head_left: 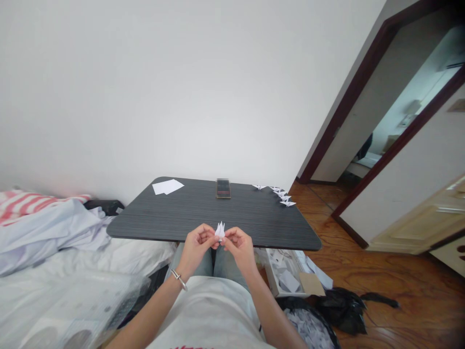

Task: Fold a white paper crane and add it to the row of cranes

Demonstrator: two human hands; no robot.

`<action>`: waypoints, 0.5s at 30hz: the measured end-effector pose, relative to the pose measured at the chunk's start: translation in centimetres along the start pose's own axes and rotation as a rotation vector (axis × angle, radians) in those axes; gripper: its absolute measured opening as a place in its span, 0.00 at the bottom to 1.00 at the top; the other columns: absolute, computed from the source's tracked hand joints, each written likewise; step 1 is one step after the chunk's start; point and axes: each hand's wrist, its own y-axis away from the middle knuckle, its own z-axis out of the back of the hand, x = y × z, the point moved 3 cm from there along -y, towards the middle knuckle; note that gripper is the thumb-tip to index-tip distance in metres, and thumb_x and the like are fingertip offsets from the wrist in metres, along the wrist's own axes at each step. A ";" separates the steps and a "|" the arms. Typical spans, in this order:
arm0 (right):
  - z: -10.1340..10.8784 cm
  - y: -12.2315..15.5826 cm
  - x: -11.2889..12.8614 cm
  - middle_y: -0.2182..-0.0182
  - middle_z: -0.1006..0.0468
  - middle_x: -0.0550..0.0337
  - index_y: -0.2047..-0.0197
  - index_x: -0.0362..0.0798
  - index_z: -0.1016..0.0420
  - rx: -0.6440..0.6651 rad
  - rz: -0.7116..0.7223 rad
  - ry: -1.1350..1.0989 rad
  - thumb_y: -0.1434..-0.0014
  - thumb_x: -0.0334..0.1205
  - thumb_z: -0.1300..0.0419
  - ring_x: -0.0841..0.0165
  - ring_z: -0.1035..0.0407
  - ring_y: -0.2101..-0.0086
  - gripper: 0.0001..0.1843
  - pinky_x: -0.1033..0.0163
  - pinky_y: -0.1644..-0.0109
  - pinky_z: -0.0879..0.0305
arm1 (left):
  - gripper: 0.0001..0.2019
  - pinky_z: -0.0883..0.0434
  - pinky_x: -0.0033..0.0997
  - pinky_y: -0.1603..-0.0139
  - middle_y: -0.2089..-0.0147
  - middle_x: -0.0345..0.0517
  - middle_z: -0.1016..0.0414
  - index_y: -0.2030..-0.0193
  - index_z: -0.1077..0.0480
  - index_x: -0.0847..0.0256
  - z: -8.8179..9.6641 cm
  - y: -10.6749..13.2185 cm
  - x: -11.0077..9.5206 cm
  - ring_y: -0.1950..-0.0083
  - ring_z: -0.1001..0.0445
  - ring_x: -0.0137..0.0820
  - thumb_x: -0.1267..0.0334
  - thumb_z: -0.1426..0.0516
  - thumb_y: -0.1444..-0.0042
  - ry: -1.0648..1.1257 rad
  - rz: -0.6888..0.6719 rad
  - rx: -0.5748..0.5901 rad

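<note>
Folded paper (220, 230), base perhaps behind fingers (228, 244)

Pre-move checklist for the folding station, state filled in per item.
1. Left hand gripping the folded paper: ok, fingers pinch its lower left side.
2. Right hand gripping it: ok, pinching the lower right side.
3. Phone clear of both hands: ok, near the table's far edge.
4. Paper birds clear of the hands: ok, grouped at the far right.
5. Creases sharp: cannot tell, too small.
</note>
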 end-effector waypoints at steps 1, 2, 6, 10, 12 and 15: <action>0.0 0.0 0.0 0.78 0.28 0.63 0.71 0.46 0.33 -0.005 0.000 -0.005 0.53 0.39 0.40 0.72 0.32 0.77 0.07 0.69 0.76 0.37 | 0.10 0.32 0.23 0.74 0.79 0.38 0.28 0.73 0.36 0.65 0.0 0.0 0.0 0.77 0.29 0.24 0.65 0.38 0.59 -0.003 0.006 0.000; 0.0 0.0 0.1 0.78 0.27 0.62 0.71 0.46 0.33 -0.009 0.002 -0.009 0.53 0.39 0.40 0.71 0.32 0.77 0.07 0.69 0.75 0.37 | 0.10 0.31 0.23 0.73 0.78 0.38 0.28 0.72 0.36 0.65 0.1 0.0 -0.1 0.76 0.29 0.25 0.65 0.38 0.59 -0.005 0.013 0.001; 0.0 -0.1 0.0 0.77 0.27 0.62 0.72 0.46 0.32 -0.001 0.019 -0.030 0.54 0.38 0.39 0.71 0.32 0.77 0.07 0.68 0.75 0.35 | 0.10 0.30 0.25 0.71 0.77 0.40 0.27 0.72 0.35 0.65 0.1 0.1 -0.2 0.75 0.28 0.26 0.65 0.38 0.59 -0.009 0.029 0.013; 0.1 -0.3 -0.4 0.78 0.27 0.62 0.72 0.46 0.31 0.017 0.010 -0.077 0.55 0.38 0.38 0.72 0.32 0.78 0.07 0.66 0.73 0.33 | 0.10 0.30 0.25 0.72 0.77 0.41 0.26 0.73 0.34 0.66 0.2 0.0 -0.1 0.75 0.28 0.26 0.65 0.38 0.60 -0.024 0.032 0.012; 0.2 -0.4 -0.5 0.79 0.27 0.62 0.72 0.46 0.31 0.021 0.001 -0.084 0.56 0.38 0.37 0.72 0.32 0.79 0.08 0.65 0.73 0.33 | 0.10 0.30 0.26 0.71 0.77 0.41 0.26 0.73 0.33 0.66 0.2 0.0 -0.1 0.76 0.28 0.26 0.64 0.37 0.61 -0.037 0.044 0.011; 0.3 -0.4 -0.7 0.79 0.27 0.62 0.72 0.45 0.30 0.025 -0.005 -0.081 0.56 0.39 0.37 0.71 0.32 0.79 0.08 0.65 0.73 0.33 | 0.10 0.30 0.26 0.70 0.77 0.42 0.25 0.74 0.31 0.67 0.2 -0.1 -0.1 0.75 0.27 0.27 0.64 0.37 0.61 -0.046 0.060 0.017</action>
